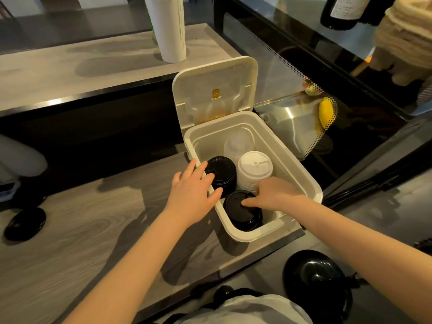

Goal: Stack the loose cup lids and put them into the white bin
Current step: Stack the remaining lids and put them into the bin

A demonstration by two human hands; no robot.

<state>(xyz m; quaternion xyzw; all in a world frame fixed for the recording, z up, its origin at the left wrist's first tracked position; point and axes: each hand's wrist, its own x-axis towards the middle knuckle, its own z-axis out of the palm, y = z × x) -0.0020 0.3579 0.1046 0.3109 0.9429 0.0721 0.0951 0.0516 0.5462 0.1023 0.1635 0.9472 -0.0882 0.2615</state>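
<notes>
The white bin (pixel 301 174) stands open on the wooden counter, its hinged lid (pixel 215 87) tipped up behind it. Inside are a near stack of black lids (pixel 243 216), a far stack of black lids (pixel 224 171), a stack of white lids (pixel 254 171) and clear lids (pixel 238 142) at the back. My right hand (pixel 273 195) reaches into the bin, fingertips pressing on top of the near black stack. My left hand (pixel 194 190) hovers spread over the bin's left rim, fingers touching the far black stack. A loose black lid (pixel 24 223) lies on the counter at far left.
A tall white roll (pixel 170 26) stands on the raised grey ledge behind the bin. A glass display case (pixel 327 94) with yellow food inside sits right of the bin. A black round stool (pixel 318 284) is below the counter edge at lower right.
</notes>
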